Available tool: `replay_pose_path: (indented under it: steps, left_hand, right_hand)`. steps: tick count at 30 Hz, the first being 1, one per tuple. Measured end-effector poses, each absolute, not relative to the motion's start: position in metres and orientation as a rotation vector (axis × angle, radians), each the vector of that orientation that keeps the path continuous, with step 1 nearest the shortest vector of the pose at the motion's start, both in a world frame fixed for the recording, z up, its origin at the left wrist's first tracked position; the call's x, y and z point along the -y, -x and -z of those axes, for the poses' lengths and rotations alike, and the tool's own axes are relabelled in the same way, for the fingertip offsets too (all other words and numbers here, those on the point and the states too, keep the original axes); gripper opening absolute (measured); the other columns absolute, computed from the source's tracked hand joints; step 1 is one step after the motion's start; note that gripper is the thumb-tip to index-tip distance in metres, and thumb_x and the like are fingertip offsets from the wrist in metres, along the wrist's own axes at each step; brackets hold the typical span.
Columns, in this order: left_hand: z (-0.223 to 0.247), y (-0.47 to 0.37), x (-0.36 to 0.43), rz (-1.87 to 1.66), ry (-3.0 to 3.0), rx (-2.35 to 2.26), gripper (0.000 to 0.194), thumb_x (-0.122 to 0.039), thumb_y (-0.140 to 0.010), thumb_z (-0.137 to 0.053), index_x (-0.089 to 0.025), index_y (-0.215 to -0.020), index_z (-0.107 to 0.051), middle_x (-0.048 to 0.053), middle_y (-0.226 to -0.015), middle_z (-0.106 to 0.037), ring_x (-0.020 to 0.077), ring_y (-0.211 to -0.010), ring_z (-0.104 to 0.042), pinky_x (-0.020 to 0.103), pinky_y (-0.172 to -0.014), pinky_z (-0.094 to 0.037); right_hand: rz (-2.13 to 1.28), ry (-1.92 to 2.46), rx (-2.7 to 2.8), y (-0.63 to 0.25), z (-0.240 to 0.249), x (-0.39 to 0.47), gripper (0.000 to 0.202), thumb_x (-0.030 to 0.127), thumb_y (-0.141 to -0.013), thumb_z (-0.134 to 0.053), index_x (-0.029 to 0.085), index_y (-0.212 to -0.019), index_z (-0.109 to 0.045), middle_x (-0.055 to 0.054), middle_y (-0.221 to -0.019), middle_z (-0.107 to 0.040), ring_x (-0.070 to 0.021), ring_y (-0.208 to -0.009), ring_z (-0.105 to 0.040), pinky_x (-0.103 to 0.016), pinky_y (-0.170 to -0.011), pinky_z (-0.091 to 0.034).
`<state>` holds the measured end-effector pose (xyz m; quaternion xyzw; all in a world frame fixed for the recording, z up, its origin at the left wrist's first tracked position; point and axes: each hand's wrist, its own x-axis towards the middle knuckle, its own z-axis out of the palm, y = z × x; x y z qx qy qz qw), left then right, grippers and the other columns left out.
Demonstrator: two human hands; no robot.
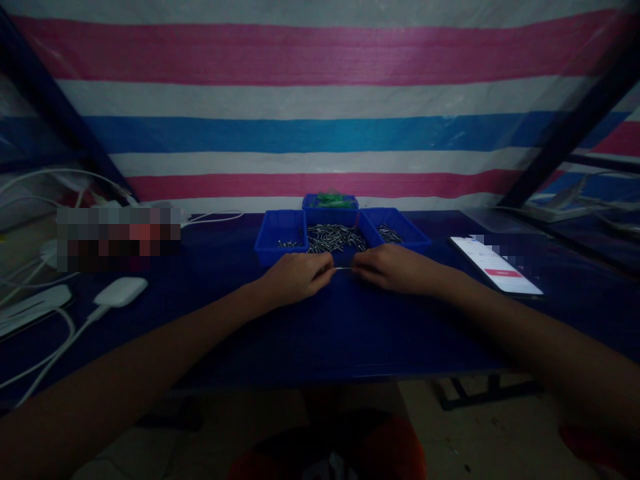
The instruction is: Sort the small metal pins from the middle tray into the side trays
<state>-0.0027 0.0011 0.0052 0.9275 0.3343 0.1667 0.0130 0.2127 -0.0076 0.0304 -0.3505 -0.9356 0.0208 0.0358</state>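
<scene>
My left hand (299, 275) and my right hand (395, 268) face each other over the dark blue table, fingers closed in a pinch. Between their fingertips spans a thin, light-coloured rod (343, 268), each hand gripping one end; its exact kind is too small to make out. Just beyond the fingers lies a heap of small metal pin-like parts (336, 238). A left blue bin (280, 252) beside it holds a few small metal parts. More metal parts lie in a right blue bin (407, 230). Behind the heap, a third blue bin (330, 215) contains green pieces (333, 199).
A phone with a lit screen (495, 267) lies to the right. A white charger (121, 291) with cables and another flat device (33, 310) occupy the left side. Behind the table (320, 340) hangs a striped sheet (320, 133), framed by slanted dark posts (565, 113).
</scene>
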Motion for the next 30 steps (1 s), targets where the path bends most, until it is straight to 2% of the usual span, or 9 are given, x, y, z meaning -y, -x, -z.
replay_pose_path:
  steps: [6, 17, 22, 30]
  left_hand:
    - [-0.0032, 0.0045, -0.0028, -0.549, -2.880, -0.969, 0.010, -0.024, -0.083, -0.044, -0.018, -0.088, -0.050, -0.002, -0.074, -0.060, 0.0088, -0.063, -0.054, 0.020, -0.056, -0.034]
    - [-0.0022, 0.0059, -0.0039, -0.548, -2.909, -0.958, 0.008, -0.022, -0.082, -0.044, -0.018, -0.087, -0.049, -0.003, -0.076, -0.059, 0.0089, -0.064, -0.055, 0.020, -0.057, -0.035]
    - [-0.0053, 0.0050, -0.0011, -0.507, -2.907, -1.020, 0.016, -0.029, -0.086, -0.040, -0.017, -0.090, -0.050, 0.000, -0.075, -0.061, 0.0106, -0.066, -0.057, 0.021, -0.058, -0.036]
    - [-0.0073, 0.0026, 0.0009, -0.431, -3.031, -1.125, 0.030, -0.032, -0.090, -0.031, -0.016, -0.079, -0.054, 0.000, -0.062, -0.057, 0.0105, -0.054, -0.053, 0.023, -0.051, -0.032]
  right_hand:
    - [-0.100, 1.092, 2.875, -0.2121, -0.0332, 0.0095, 0.014, 0.022, -0.083, -0.041, 0.016, -0.081, -0.054, -0.003, -0.068, -0.057, -0.0115, -0.058, -0.051, -0.025, -0.054, -0.033]
    - [-0.072, 1.088, 2.876, -0.2119, -0.0327, 0.0100, 0.012, 0.022, -0.082, -0.043, 0.017, -0.079, -0.053, -0.002, -0.067, -0.056, -0.0111, -0.059, -0.051, -0.024, -0.054, -0.031]
    - [-0.060, 1.061, 2.862, -0.2109, -0.0325, 0.0111, 0.016, 0.022, -0.085, -0.038, 0.016, -0.082, -0.053, -0.002, -0.066, -0.056, -0.0116, -0.059, -0.052, -0.024, -0.055, -0.033]
    - [-0.082, 1.053, 2.859, -0.2113, -0.0319, 0.0101, 0.020, 0.024, -0.087, -0.036, 0.015, -0.086, -0.055, -0.003, -0.069, -0.057, -0.0113, -0.059, -0.051, -0.025, -0.056, -0.034]
